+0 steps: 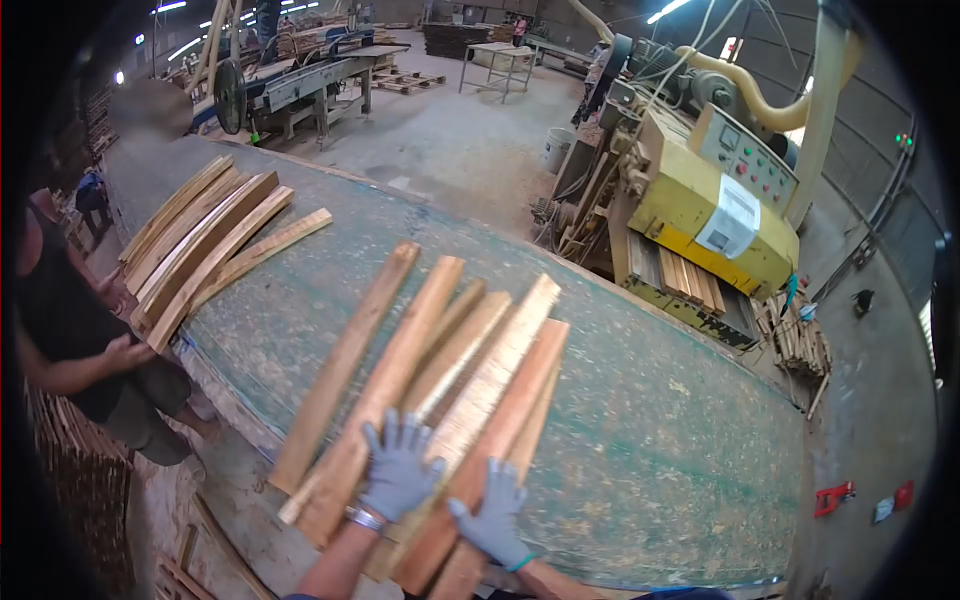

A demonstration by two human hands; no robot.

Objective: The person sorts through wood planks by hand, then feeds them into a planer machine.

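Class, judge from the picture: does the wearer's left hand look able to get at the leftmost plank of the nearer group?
Probably yes. The gloved left hand, fingers spread, is just right of the leftmost plank, and nothing visible lies on that plank or blocks the way.

Fluorescent tubes [669, 11] are glowing above a dusty floor [450, 140], a yellow woodworking machine [690, 205] is standing beside the green desk [670, 460], and a table [503, 48] is standing farther back.
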